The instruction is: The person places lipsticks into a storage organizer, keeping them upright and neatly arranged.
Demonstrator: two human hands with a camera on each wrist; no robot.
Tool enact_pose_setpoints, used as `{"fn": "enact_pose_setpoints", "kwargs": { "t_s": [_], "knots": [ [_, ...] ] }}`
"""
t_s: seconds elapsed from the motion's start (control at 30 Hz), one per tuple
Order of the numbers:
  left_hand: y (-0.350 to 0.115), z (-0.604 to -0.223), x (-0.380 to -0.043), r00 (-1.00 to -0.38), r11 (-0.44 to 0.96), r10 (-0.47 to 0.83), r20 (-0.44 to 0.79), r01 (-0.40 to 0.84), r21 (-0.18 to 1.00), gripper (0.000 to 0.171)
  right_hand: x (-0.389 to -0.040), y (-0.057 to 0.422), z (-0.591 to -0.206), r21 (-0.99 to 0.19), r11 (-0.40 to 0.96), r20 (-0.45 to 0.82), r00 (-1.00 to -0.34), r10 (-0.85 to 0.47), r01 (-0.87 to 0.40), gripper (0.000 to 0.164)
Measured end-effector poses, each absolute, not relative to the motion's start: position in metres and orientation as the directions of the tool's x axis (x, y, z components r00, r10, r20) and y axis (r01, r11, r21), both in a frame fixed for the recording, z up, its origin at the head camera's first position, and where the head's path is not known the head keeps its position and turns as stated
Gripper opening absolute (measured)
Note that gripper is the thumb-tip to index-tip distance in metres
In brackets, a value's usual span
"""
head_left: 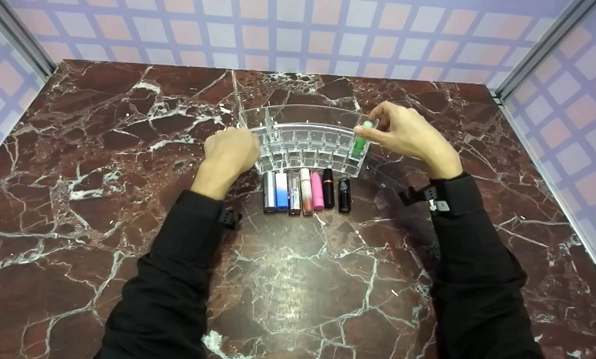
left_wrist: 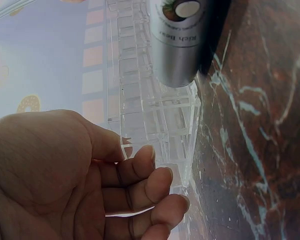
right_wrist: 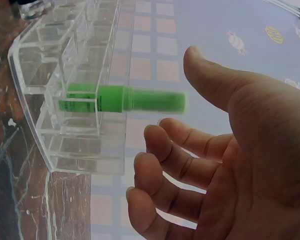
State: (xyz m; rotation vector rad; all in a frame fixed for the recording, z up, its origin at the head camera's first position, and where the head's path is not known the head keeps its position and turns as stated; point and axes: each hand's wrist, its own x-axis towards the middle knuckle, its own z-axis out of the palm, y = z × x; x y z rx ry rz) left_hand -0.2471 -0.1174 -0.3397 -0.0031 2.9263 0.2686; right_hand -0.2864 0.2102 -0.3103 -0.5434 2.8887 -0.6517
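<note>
A clear tiered organizer (head_left: 310,125) with a curved front stands on the table. At its left end, my left hand (head_left: 232,149) grips the end wall; in the left wrist view the thumb shows through the plastic, opposite the curled fingers (left_wrist: 157,187). A green lip tube (right_wrist: 110,98) stands upright in a compartment at the organizer's right end, its lighter cap rising above the wall. Around that cap, the thumb and fingers of my right hand (head_left: 407,132) are spread, apart from it in the right wrist view.
In front of the organizer lies a row of lip tubes: a silver one (head_left: 269,192), a blue and white one (head_left: 282,192), a pink one (head_left: 317,191), black ones (head_left: 345,194) and others. Patterned panels (head_left: 308,35) border the marbled table (head_left: 298,279).
</note>
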Motion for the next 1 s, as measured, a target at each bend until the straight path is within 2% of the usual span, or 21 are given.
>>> {"fn": "enact_pose_setpoints", "kwargs": {
  "t_s": [0.17,0.37,0.67,1.0],
  "knots": [
    [-0.117,-0.340,-0.246,-0.980,0.983,0.018,-0.196,-0.019,0.184,0.047,-0.286,0.213,-0.313,-0.377,0.880,-0.075,-0.938,-0.338,-0.288,0.075],
    [-0.117,-0.340,-0.246,-0.982,0.981,0.015,-0.187,-0.022,0.191,0.048,-0.286,0.215,-0.318,-0.328,0.906,-0.141,-0.934,-0.328,-0.269,0.065],
    [-0.117,-0.340,-0.248,-0.973,0.982,0.006,-0.232,-0.038,0.184,0.048,-0.288,0.210,-0.324,-0.305,0.906,-0.342,-0.854,-0.392,-0.294,0.056],
    [-0.121,-0.342,-0.249,-0.975,0.966,0.050,-0.219,-0.008,0.257,0.046,-0.289,0.203,-0.338,-0.368,0.882,-0.394,-0.810,-0.434,-0.294,0.045]
  ]
}}
